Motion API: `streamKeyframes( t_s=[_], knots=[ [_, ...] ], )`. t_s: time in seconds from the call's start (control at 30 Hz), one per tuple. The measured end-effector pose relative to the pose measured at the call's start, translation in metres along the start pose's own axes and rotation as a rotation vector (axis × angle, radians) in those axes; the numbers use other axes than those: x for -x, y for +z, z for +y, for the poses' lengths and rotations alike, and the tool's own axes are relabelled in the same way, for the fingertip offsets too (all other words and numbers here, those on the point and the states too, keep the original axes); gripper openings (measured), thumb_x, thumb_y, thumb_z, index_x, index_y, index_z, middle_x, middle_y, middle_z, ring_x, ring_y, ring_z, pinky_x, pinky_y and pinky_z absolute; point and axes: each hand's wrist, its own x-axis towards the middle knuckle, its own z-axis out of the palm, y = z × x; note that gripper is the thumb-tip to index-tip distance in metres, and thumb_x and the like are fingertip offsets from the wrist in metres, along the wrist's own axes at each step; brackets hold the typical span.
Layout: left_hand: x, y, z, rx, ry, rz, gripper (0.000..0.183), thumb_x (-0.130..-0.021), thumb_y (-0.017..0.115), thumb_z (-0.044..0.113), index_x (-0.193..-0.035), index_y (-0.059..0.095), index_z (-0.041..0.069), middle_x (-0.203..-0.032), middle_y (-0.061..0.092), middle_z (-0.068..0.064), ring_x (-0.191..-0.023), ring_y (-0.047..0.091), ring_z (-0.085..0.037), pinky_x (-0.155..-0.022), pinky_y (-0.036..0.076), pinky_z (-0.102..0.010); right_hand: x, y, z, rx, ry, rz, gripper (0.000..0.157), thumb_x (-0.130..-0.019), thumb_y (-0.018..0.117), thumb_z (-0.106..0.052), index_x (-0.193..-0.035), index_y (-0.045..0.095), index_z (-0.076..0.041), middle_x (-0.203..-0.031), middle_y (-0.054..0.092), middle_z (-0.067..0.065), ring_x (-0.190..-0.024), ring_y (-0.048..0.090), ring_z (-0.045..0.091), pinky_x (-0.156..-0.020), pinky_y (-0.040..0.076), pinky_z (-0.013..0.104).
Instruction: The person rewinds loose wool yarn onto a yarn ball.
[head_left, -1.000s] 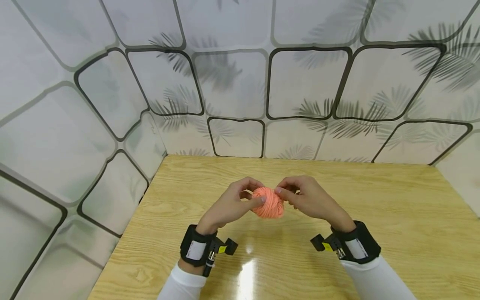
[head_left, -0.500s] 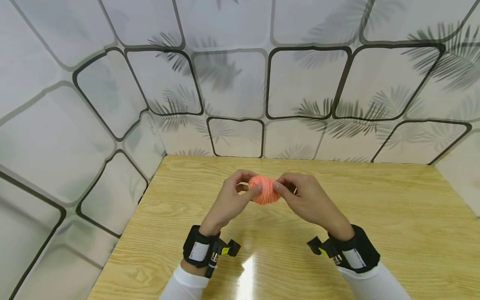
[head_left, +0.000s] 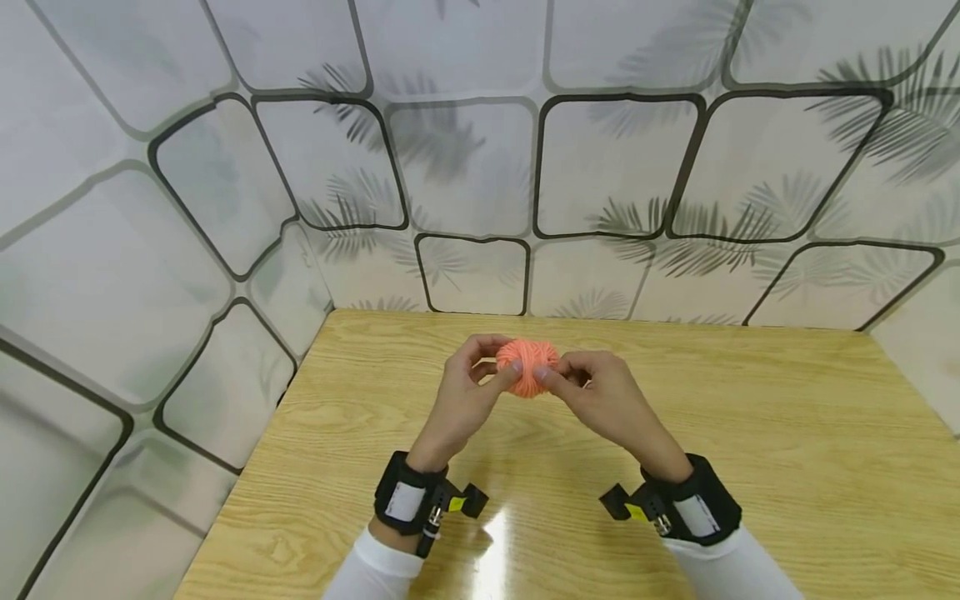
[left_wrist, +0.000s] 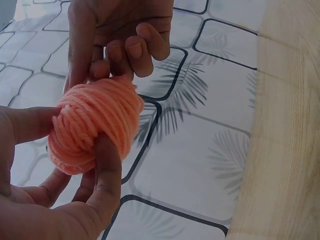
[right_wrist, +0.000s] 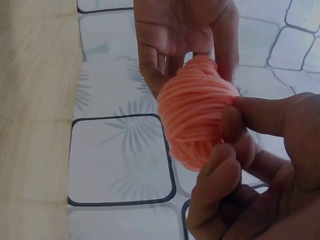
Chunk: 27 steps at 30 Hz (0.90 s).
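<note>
A small ball of coral-pink yarn (head_left: 529, 358) is held up between both hands over the table. My left hand (head_left: 467, 396) grips its left end, thumb on the near side and fingers behind. At the right end, my right hand (head_left: 603, 396) pinches the yarn between thumb and curled fingers. The left wrist view shows the wound strands of the yarn ball (left_wrist: 100, 117) close up, with the other hand's fingertips touching its far end. Seen from the right wrist, the yarn ball (right_wrist: 197, 112) has its strands running around its middle. No loose yarn end can be made out.
The wood-grain table (head_left: 787, 433) stretches beneath both hands. Behind and to the left stands a pale wall (head_left: 615, 167) with a dark-outlined stone and leaf pattern. Each wrist wears a black strap (head_left: 408, 493) with a small camera.
Both hands have lifted the yarn ball slightly away from the body. The ball has turned in the fingers, and the right thumb now lies farther onto its near face.
</note>
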Motion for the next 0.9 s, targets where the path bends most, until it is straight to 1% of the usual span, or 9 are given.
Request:
streamKeyframes(
  t_s=[0.07, 0.17, 0.27, 0.33, 0.43, 0.53, 0.67, 0.8, 0.9],
  knots=[
    [-0.001, 0.000, -0.003, 0.029, 0.001, 0.002, 0.038, -0.088, 0.061, 0.018, -0.122, 0.049, 0.005, -0.115, 0.049, -0.013, -0.098, 0.054, -0.027, -0.081, 0.046, -0.037, 0.000, 0.002, 0.003, -0.029, 0.057, 0.024, 0.038, -0.083, 0.060, -0.052, -0.075, 0.056, -0.015, -0.065, 0.048, 0.005, -0.054, 0.042, 0.020, -0.050, 0.034, 0.030],
    [-0.002, 0.001, -0.006, 0.084, -0.019, -0.004, 0.038, -0.088, 0.062, 0.019, -0.121, 0.049, 0.006, -0.115, 0.049, -0.014, -0.097, 0.055, -0.028, -0.081, 0.047, -0.038, -0.002, 0.003, 0.010, -0.123, 0.145, 0.027, 0.046, -0.079, 0.064, -0.052, -0.093, 0.053, -0.009, -0.080, 0.051, 0.009, -0.067, 0.049, 0.023, -0.056, 0.042, 0.030],
    [-0.004, 0.001, -0.009, 0.145, -0.064, -0.020, 0.041, -0.088, 0.062, 0.021, -0.124, 0.047, 0.008, -0.114, 0.049, -0.016, -0.095, 0.057, -0.028, -0.081, 0.047, -0.040, -0.005, 0.004, 0.017, -0.293, 0.192, -0.040, 0.057, -0.081, 0.066, -0.045, -0.119, 0.045, -0.008, -0.103, 0.049, 0.014, -0.086, 0.055, 0.027, -0.067, 0.049, 0.035],
    [-0.005, 0.001, -0.011, 0.173, -0.093, -0.033, 0.044, -0.087, 0.062, 0.023, -0.126, 0.046, 0.011, -0.114, 0.048, -0.017, -0.095, 0.057, -0.027, -0.082, 0.047, -0.041, -0.007, 0.004, 0.023, -0.416, 0.210, -0.103, 0.062, -0.083, 0.065, -0.040, -0.130, 0.039, -0.009, -0.112, 0.047, 0.018, -0.091, 0.057, 0.031, -0.071, 0.050, 0.039],
    [-0.006, 0.001, -0.014, 0.193, -0.122, -0.059, 0.046, -0.088, 0.062, 0.024, -0.129, 0.044, 0.014, -0.115, 0.047, -0.018, -0.095, 0.057, -0.027, -0.083, 0.046, -0.041, -0.007, 0.004, 0.031, -0.551, 0.223, -0.166, 0.062, -0.085, 0.063, -0.035, -0.136, 0.036, -0.011, -0.116, 0.045, 0.020, -0.094, 0.058, 0.033, -0.075, 0.049, 0.043],
    [-0.007, 0.001, -0.017, 0.197, -0.137, -0.079, 0.045, -0.089, 0.060, 0.024, -0.130, 0.046, 0.014, -0.115, 0.047, -0.018, -0.096, 0.058, -0.028, -0.083, 0.046, -0.041, -0.008, 0.004, 0.039, -0.635, 0.235, -0.180, 0.059, -0.085, 0.064, -0.031, -0.134, 0.039, -0.011, -0.118, 0.045, 0.021, -0.096, 0.057, 0.033, -0.078, 0.048, 0.045],
    [-0.010, 0.001, -0.019, 0.165, -0.178, -0.101, 0.044, -0.090, 0.058, 0.028, -0.130, 0.048, 0.012, -0.115, 0.049, -0.017, -0.098, 0.057, -0.027, -0.083, 0.047, -0.040, -0.010, 0.005, 0.048, -0.693, 0.263, -0.181, 0.059, -0.085, 0.065, -0.030, -0.134, 0.040, -0.009, -0.122, 0.044, 0.020, -0.099, 0.056, 0.034, -0.082, 0.047, 0.045],
    [-0.016, 0.002, -0.025, 0.129, -0.255, -0.127, 0.047, -0.091, 0.055, 0.034, -0.132, 0.048, 0.012, -0.117, 0.046, -0.017, -0.102, 0.055, -0.027, -0.082, 0.047, -0.040, -0.013, 0.006, 0.058, -0.676, 0.310, -0.179, 0.064, -0.084, 0.065, -0.033, -0.135, 0.038, -0.008, -0.122, 0.044, 0.021, -0.099, 0.056, 0.034, -0.084, 0.046, 0.044],
    [-0.022, 0.003, -0.037, 0.080, -0.317, -0.133, 0.047, -0.091, 0.057, 0.032, -0.133, 0.047, 0.012, -0.118, 0.044, -0.017, -0.101, 0.055, -0.027, -0.081, 0.048, -0.040, -0.016, 0.011, 0.071, -0.638, 0.363, -0.189, 0.065, -0.085, 0.064, -0.035, -0.136, 0.037, -0.006, -0.118, 0.048, 0.021, -0.098, 0.057, 0.034, -0.085, 0.045, 0.045]
  ],
)
